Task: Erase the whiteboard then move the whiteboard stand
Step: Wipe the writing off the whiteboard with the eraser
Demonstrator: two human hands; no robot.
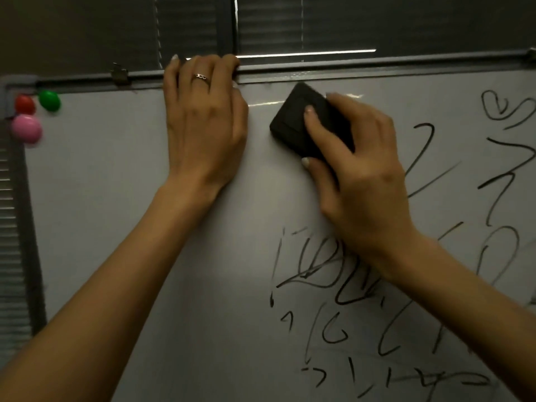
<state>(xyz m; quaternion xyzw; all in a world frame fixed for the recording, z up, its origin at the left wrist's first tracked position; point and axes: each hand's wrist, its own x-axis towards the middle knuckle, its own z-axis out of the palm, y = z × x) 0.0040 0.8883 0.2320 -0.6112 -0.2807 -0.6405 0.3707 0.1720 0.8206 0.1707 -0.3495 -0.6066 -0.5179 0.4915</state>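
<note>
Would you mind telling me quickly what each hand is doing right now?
Left hand: closed over the top edge of the whiteboard.
Right hand: closed on the black eraser, pressing it against the board.

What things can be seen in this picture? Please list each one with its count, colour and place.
whiteboard: 1, white with grey frame, fills most of the view
marks: many, black, on the right and lower right of the whiteboard
magnets: 3, red, green and pink, on the top left corner of the whiteboard
clip: 1, dark metal, on the top frame, left of the left hand
blinds: dark, behind the whiteboard, above and at the left
eraser: 1, black, against the whiteboard near the top, in the right hand
ring: 1, on a finger of the left hand
left hand: grips the top frame
right hand: holds the eraser
</note>
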